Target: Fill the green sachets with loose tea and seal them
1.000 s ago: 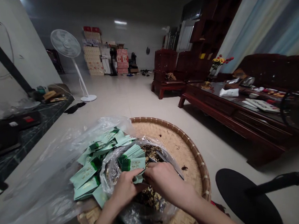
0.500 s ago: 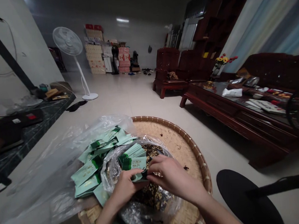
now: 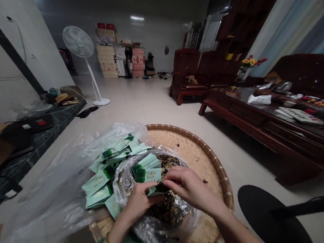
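Observation:
My left hand (image 3: 141,200) holds a small green packet (image 3: 156,190) between thumb and fingers, its dark end turned toward the right. The fingers of my right hand (image 3: 185,183) are pinched at that dark end; their tips are partly hidden. Below both hands, loose dark-and-gold dried leaves (image 3: 167,207), like tea, lie in a clear plastic bag (image 3: 148,231). A fanned stack of green packets (image 3: 148,175) rests on the leaves just beyond my left hand. More green packets (image 3: 98,181) are heaped to the left.
Everything sits on a round woven bamboo tray (image 3: 210,162). Clear plastic sheeting (image 3: 53,205) spreads off its left side. A black round stand base (image 3: 270,214) is on the floor at right, near a dark wooden table (image 3: 248,118). A white fan (image 3: 91,76) stands farther back.
The view has shifted slightly, moving the scene a little rightward. The packet in my left hand has tilted, and its dark end shows wider beside my right fingers.

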`<state>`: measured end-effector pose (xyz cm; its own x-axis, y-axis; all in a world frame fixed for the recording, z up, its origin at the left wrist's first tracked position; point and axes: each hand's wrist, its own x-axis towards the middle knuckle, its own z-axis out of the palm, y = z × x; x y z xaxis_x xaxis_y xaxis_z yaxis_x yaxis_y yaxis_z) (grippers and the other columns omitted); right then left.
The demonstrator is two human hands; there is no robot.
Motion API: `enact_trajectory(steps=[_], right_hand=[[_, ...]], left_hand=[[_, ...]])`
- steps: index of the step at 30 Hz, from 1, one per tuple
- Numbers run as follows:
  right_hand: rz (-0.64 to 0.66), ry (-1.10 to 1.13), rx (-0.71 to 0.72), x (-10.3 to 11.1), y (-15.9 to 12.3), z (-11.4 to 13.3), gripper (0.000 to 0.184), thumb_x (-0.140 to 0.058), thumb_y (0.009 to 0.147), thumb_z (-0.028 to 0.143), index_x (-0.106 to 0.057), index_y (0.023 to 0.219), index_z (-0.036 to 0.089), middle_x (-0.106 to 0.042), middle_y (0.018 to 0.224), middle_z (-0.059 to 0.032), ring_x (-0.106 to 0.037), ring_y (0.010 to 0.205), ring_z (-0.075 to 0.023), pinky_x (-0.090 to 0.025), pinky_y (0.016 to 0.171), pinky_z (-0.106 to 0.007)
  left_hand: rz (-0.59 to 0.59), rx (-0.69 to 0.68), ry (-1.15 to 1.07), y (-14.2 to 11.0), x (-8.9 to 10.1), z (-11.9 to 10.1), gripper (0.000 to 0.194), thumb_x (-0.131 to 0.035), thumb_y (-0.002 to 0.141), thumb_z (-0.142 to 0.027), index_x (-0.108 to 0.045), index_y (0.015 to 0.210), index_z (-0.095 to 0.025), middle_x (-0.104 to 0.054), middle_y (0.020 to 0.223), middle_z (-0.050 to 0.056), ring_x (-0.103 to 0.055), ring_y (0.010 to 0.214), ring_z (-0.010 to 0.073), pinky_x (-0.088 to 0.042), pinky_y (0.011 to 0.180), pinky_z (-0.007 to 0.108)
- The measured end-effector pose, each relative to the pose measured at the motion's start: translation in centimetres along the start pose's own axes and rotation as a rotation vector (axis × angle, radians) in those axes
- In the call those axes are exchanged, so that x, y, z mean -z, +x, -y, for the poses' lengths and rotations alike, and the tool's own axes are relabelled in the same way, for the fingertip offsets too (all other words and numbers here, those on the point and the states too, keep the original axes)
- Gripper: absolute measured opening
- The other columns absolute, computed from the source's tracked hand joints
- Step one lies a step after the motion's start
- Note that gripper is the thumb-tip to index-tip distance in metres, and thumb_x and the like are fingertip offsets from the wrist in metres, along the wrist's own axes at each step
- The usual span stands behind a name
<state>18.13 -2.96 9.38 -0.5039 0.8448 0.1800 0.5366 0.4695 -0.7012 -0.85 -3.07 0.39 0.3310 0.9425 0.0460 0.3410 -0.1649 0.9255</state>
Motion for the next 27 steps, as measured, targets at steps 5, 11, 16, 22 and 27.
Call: enact_trajectory(steps=[5,11,16,22,27], right_hand=[[-0.092,0.154,-0.073,0.9,-0.5,-0.1,0.022,-0.052,0.090,0.030,-0.064,0.076,0.018,-0.063,0.076,-0.0015,-0.057,0.072,-0.0133,-0.041,0.065,-0.025],[0.051,-0.003,-0.139,1.3,-1.5,-1.6,0.019,-0.054,0.088,0.026,-0.063,0.074,0.018,-0.064,0.074,-0.0012,-0.055,0.068,-0.0131,-0.040,0.063,-0.025],[0.015,-0.044,-0.139,0.7,-1.8,-2.0,0.010,-0.058,0.086,0.026,-0.064,0.090,0.019,-0.065,0.087,-0.0031,-0.058,0.077,-0.0154,-0.043,0.067,-0.027],[0.030,0.118,0.012,-0.8,-1.0,-0.6,0.023,-0.061,0.085,0.022,-0.064,0.108,0.023,-0.064,0.097,-0.0043,-0.060,0.080,-0.0147,-0.048,0.068,-0.025],[-0.071,0.117,0.044,-1.4,-0.2,-0.4,0.014,-0.057,0.086,0.017,-0.070,0.085,0.019,-0.067,0.079,-0.0029,-0.062,0.073,-0.0142,-0.047,0.066,-0.025]], left_hand=[[-0.001,0.009,-0.041,0.0,0.3,-0.1,0.026,-0.074,0.070,-0.033,-0.075,0.090,-0.016,-0.076,0.088,0.006,-0.068,0.082,0.0228,-0.051,0.079,0.031],[-0.027,0.020,-0.018,-0.3,0.8,0.0,0.023,-0.075,0.069,-0.029,-0.075,0.089,-0.016,-0.076,0.091,0.007,-0.069,0.084,0.0227,-0.051,0.079,0.030],[-0.027,0.007,-0.009,-0.3,0.9,0.1,0.022,-0.074,0.071,-0.027,-0.074,0.089,-0.016,-0.076,0.092,0.007,-0.068,0.085,0.0221,-0.050,0.082,0.031],[-0.013,-0.043,-0.031,0.0,0.6,-0.3,0.018,-0.072,0.073,-0.027,-0.073,0.087,-0.015,-0.075,0.085,0.005,-0.067,0.080,0.0196,-0.049,0.074,0.027],[-0.010,-0.042,-0.002,0.4,0.6,-0.2,0.016,-0.070,0.074,-0.026,-0.073,0.081,-0.013,-0.073,0.077,0.003,-0.064,0.072,0.0177,-0.047,0.066,0.025]])
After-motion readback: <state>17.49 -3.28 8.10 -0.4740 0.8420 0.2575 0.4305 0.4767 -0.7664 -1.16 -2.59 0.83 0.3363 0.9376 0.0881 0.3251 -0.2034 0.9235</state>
